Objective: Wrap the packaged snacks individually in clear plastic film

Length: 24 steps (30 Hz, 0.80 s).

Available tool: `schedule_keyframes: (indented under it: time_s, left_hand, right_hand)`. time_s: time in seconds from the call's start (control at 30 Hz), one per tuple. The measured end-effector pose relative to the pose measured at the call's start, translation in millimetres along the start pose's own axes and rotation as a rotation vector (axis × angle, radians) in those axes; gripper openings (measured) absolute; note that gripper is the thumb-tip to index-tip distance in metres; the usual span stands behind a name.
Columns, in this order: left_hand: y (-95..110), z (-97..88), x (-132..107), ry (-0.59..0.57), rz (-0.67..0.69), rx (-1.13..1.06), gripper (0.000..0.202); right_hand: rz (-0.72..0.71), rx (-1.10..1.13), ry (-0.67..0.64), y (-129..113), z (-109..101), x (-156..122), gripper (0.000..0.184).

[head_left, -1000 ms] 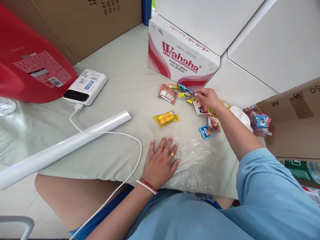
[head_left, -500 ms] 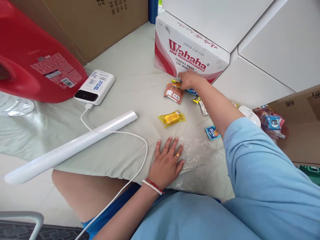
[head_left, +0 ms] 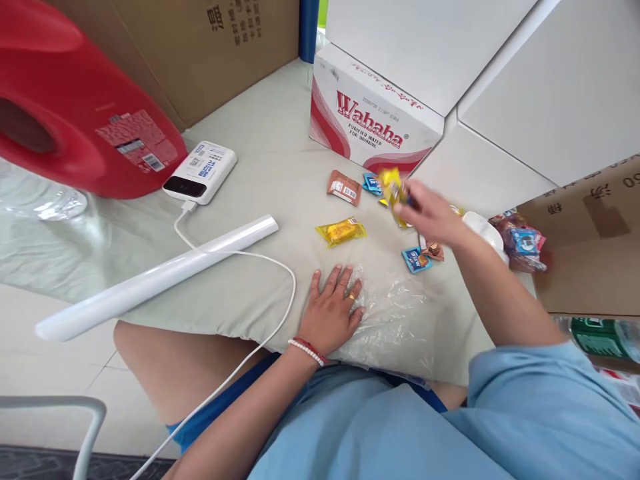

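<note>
My left hand lies flat with fingers spread on the edge of a clear plastic bag on the pale green cloth. My right hand is lifted above the snack pile, closed on a yellow snack packet that is blurred by motion. Around it lie a brown packet, a small blue packet, a yellow wrapped snack, and another blue packet beside a brown sweet.
A Wahaha box stands behind the snacks. A red jug, a white power bank with its cable and a white roll lie at left. A bag of sweets and cardboard box sit at right.
My right hand reached to the packets by the Wahaha box, then pulled back to the right and lifted with a yellow packet in it. My left hand stayed on the bag.
</note>
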<state>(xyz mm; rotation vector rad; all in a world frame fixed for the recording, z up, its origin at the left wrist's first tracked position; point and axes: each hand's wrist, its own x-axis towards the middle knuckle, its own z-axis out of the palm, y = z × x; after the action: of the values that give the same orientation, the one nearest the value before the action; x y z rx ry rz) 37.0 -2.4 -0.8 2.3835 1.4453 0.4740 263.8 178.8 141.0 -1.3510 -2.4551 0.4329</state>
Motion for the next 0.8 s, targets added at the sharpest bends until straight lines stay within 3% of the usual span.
schedule_keyframes:
  time_s: [0.1, 0.2, 0.3, 0.4, 0.5, 0.7, 0.73, 0.8]
  left_hand:
    - [1, -0.4, 0, -0.005, 0.004, 0.007, 0.055]
    - [2, -0.8, 1, 0.004, 0.014, 0.024, 0.054]
    - [3, 0.3, 1, 0.018, 0.022, 0.034, 0.052]
    - [3, 2.2, 1, 0.031, 0.013, 0.034, 0.058]
    - [3, 3.7, 1, 0.035, -0.002, 0.035, 0.065]
    - [4, 5.2, 2, 0.016, -0.026, 0.05, 0.068]
    - [4, 5.6, 2, 0.014, -0.026, 0.054, 0.069]
    - [4, 6.5, 1, 0.014, -0.017, 0.065, 0.069]
  right_hand:
    - [-0.018, 0.121, -0.259, -28, 19, -93, 0.036]
    - [0.034, 0.193, -0.233, -40, 59, -154, 0.038]
    - [0.03, 0.164, -0.132, -42, 94, -180, 0.042]
    - [0.01, 0.046, -0.164, -37, 111, -184, 0.041]
    - [0.021, 0.044, -0.187, -31, 105, -180, 0.039]
    - [0.242, 0.367, -0.039, -27, 53, -179, 0.044]
    - [0.267, 0.448, -0.097, -29, 47, -180, 0.046]
    - [0.266, 0.606, -0.33, -33, 44, -182, 0.047]
